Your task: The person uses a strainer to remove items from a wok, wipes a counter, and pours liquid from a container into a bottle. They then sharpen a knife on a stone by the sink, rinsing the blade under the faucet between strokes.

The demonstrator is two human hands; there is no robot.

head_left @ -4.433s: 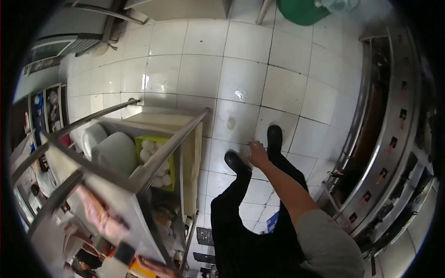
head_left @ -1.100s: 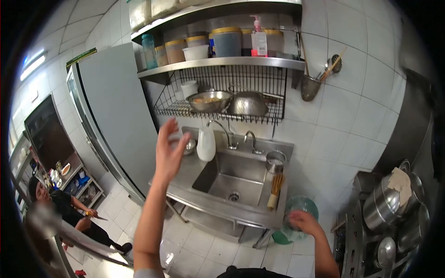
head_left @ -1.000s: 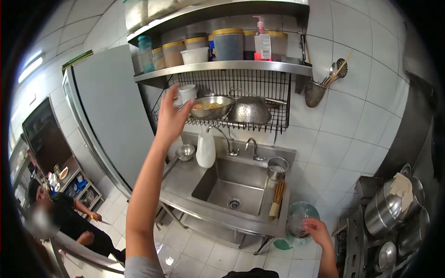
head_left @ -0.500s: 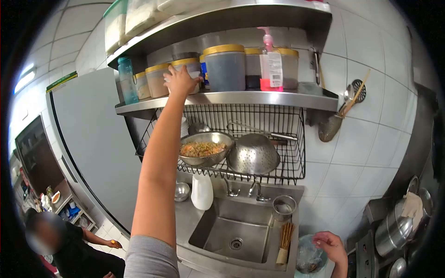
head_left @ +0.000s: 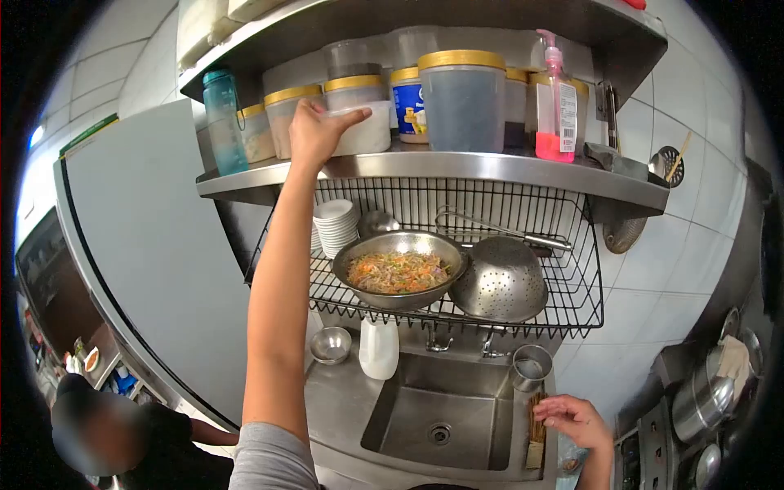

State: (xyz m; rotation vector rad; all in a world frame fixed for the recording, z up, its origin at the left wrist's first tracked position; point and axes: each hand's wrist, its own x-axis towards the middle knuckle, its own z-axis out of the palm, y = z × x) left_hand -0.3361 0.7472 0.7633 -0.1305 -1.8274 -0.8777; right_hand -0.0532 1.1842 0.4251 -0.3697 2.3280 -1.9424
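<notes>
- Up goes the attention to the left hand, thumb stretched along the near rim of the white tub; the far fingers are hidden, so I cannot tell whether it truly grips.
- And that tub sits right under the thumb, at the front of the metal shelf.
- Left of this hand, a blue bottle; to its right, a big yellow-lidded container with dark contents, then a pump bottle with pink liquid well apart.
- Below the left hand, on the wire rack: stacked white dishes, a metal bowl of shredded orange-and-green food, and an upturned colander.
- Down low, the right hand hangs free, fingers loosely bent, nothing seen in them!
- Just left of it, a bundle of sticks, partly covered; further left, the sink and a white jug.
- Above the right hand, near it, a metal pot.
</notes>
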